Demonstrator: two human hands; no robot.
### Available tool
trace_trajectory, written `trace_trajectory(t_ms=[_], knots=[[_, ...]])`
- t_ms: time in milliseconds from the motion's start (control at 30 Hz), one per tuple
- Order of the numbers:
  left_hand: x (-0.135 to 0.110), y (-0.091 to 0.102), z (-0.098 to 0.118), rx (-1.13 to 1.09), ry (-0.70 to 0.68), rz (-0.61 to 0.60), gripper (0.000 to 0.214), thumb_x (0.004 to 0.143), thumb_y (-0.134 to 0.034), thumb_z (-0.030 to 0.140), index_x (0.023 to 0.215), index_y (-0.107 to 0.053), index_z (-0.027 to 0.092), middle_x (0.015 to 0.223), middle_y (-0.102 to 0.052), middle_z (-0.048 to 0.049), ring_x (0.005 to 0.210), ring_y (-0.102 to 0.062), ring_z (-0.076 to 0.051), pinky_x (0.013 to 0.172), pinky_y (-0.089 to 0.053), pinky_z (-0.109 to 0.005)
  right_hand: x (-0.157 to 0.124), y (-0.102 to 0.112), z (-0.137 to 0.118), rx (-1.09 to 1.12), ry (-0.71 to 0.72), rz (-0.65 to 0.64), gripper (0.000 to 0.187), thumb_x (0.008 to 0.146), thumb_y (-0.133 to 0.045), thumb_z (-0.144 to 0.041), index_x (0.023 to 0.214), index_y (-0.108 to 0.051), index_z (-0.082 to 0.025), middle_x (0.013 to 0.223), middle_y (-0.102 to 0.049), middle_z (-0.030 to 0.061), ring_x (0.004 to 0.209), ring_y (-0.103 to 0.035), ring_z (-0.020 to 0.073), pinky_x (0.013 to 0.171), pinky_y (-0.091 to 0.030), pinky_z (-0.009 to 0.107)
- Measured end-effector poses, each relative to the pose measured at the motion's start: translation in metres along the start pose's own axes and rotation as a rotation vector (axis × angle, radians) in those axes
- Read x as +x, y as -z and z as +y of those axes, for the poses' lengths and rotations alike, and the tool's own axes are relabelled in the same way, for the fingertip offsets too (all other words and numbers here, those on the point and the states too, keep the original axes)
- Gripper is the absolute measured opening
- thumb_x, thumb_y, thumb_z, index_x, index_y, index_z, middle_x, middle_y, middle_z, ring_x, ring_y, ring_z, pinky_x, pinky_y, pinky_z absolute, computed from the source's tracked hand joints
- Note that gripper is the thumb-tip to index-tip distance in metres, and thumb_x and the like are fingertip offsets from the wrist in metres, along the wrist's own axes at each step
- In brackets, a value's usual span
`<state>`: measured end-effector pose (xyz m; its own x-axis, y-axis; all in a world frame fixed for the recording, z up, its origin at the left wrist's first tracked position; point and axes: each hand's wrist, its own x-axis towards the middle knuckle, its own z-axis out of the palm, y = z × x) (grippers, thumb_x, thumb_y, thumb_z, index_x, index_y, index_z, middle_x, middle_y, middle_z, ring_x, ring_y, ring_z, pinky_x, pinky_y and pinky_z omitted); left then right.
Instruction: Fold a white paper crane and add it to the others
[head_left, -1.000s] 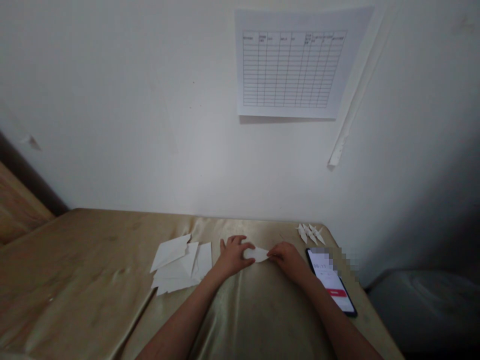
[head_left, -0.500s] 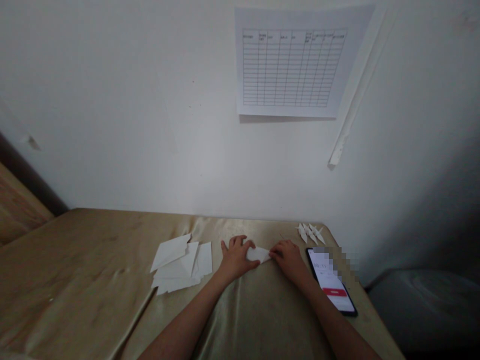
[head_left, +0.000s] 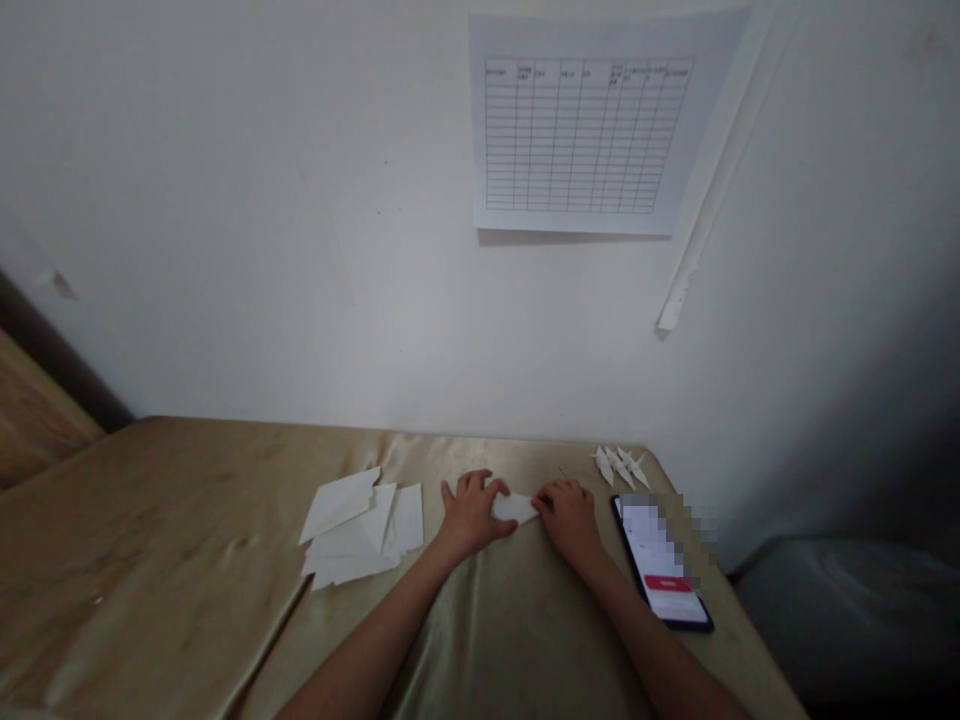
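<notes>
A small white piece of folded paper [head_left: 516, 508] lies on the cloth between my two hands, tapering to a point at its right. My left hand [head_left: 474, 514] steadies its left end, with thumb and index finger curved around it and the other fingers resting on the cloth. At the pointed right end, my right hand [head_left: 568, 512] pinches the paper between its fingertips; the remaining fingers are curled in. Part of the paper is hidden beneath the left fingers.
Loose white paper sheets [head_left: 352, 545] overlap on the left. Several small folded paper cranes [head_left: 619, 466] stand in a row at the back right, beyond a lit phone [head_left: 660, 575]. A gold cloth [head_left: 187, 540] covers the table. A printed grid sheet [head_left: 585, 140] hangs on the wall.
My right hand has shifted slightly left along the folded paper's tip. The left hand stays almost where it was, and the paper has hardly moved.
</notes>
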<state>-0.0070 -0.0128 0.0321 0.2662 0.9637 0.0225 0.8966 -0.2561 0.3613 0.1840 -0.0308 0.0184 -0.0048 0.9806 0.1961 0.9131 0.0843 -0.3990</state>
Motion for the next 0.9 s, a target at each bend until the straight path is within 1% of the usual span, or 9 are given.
trace_trajectory(t_ms=[233, 433, 633, 900], knots=[[0.001, -0.0006, -0.0005, -0.003, 0.011, -0.005, 0.055, 0.068, -0.078, 0.049, 0.118, -0.061, 0.034, 0.149, -0.045, -0.0067, 0.142, -0.032, -0.036, 0.113, -0.009, -0.074, -0.0005, -0.001, -0.0041, -0.017, -0.038, 0.012, 0.017, 0.092, -0.057, -0.03, 0.089, -0.072, -0.023, 0.104, -0.072, 0.0087, 0.111, -0.055, 0.0274, 0.101, -0.029, 0.044], [0.0002, -0.0053, 0.0013, -0.031, 0.009, 0.034, 0.041, 0.077, -0.071, 0.05, 0.114, -0.064, 0.032, 0.147, -0.047, -0.0083, 0.142, -0.034, -0.033, 0.113, -0.006, -0.075, -0.0034, 0.0009, -0.0048, -0.027, -0.062, 0.018, 0.013, 0.092, -0.058, -0.03, 0.094, -0.071, -0.026, 0.107, -0.071, 0.0058, 0.112, -0.054, 0.0258, 0.102, -0.026, 0.046], [-0.0003, -0.0057, 0.0041, -0.022, 0.011, 0.036, 0.048, 0.074, -0.074, 0.055, 0.114, -0.063, 0.031, 0.147, -0.046, -0.0088, 0.142, -0.034, -0.035, 0.112, -0.006, -0.077, -0.0039, -0.001, -0.0057, -0.033, -0.071, 0.045, 0.013, 0.092, -0.059, -0.032, 0.093, -0.07, -0.027, 0.107, -0.07, 0.0063, 0.112, -0.052, 0.0271, 0.1, -0.027, 0.049], [-0.0011, -0.002, 0.0067, 0.0, 0.029, 0.006, 0.048, 0.074, -0.074, 0.056, 0.115, -0.062, 0.032, 0.15, -0.044, -0.0085, 0.143, -0.031, -0.035, 0.114, -0.007, -0.074, -0.0016, -0.005, -0.0068, -0.076, -0.079, 0.051, 0.017, 0.094, -0.056, -0.034, 0.094, -0.071, -0.026, 0.108, -0.07, 0.0086, 0.111, -0.052, 0.0283, 0.1, -0.028, 0.051]])
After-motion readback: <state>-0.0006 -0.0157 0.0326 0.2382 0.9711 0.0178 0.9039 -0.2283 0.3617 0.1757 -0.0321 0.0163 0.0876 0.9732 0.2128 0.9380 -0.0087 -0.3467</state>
